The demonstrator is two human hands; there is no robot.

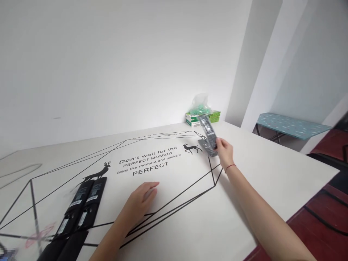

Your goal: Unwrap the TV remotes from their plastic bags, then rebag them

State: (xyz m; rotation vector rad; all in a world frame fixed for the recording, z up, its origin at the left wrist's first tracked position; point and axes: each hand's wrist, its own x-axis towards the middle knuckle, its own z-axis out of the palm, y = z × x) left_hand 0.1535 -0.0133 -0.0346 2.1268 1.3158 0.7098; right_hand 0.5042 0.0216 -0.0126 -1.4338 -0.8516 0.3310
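Observation:
My right hand (224,152) reaches far across the white table (258,170) and is closed round a grey remote control (208,129), lifted and tilted above another grey remote (206,145) that lies flat beside the small deer print. My left hand (141,201) rests flat on the table near the printed text, fingers stretched out, holding nothing. Several black remotes (81,208) lie side by side at the near left, a little apart from my left hand.
Green and white boxes (202,116) with a clear plastic bag (200,103) on top stand at the table's far corner against the wall. A pale blue folding table (290,125) stands at the right. Red floor with black cables (320,217) lies past the table's right edge.

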